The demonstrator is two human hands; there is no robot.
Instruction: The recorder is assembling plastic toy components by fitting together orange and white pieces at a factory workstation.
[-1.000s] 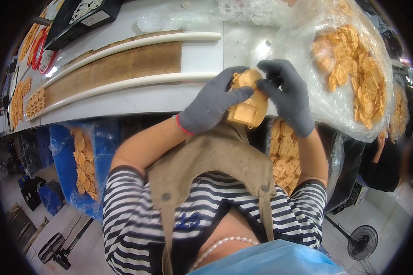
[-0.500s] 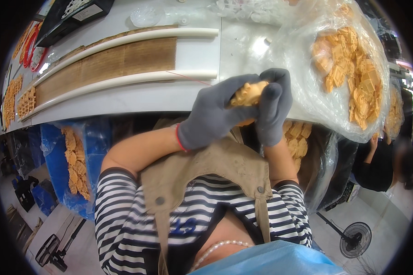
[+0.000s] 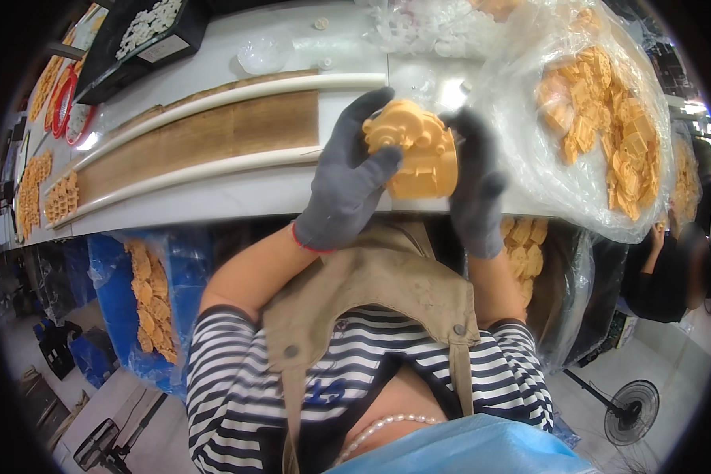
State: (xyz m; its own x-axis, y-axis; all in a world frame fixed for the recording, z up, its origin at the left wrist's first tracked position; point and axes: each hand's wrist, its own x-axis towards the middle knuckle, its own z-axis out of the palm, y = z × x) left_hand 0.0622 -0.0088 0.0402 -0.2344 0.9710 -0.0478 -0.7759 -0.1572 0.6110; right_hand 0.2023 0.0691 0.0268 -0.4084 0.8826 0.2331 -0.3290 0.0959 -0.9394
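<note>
Above the near edge of the white table (image 3: 237, 193), my gloved left hand (image 3: 340, 174) is closed around a molded orange plastic part (image 3: 423, 162). Its thumb presses on the part's face, which has rounded knobs and raised ridges. Close to the part's right side is my gloved right hand (image 3: 478, 186), its fingers apart and smeared by motion. Nothing shows in that hand; whether its fingertips touch the part I cannot tell.
A clear plastic bag (image 3: 521, 170) of orange parts lies at right. Two white tubes (image 3: 213, 175) flank a brown board (image 3: 205, 130) at left. A black bin (image 3: 146, 51) holds small white pieces. Below the table edge stands a blue lined bin (image 3: 110, 276); another person (image 3: 656, 276) is far right.
The orange part, mostly covered by both hands before, now shows its broad face. My right hand has come away from it to the right, its fingers opening.
</note>
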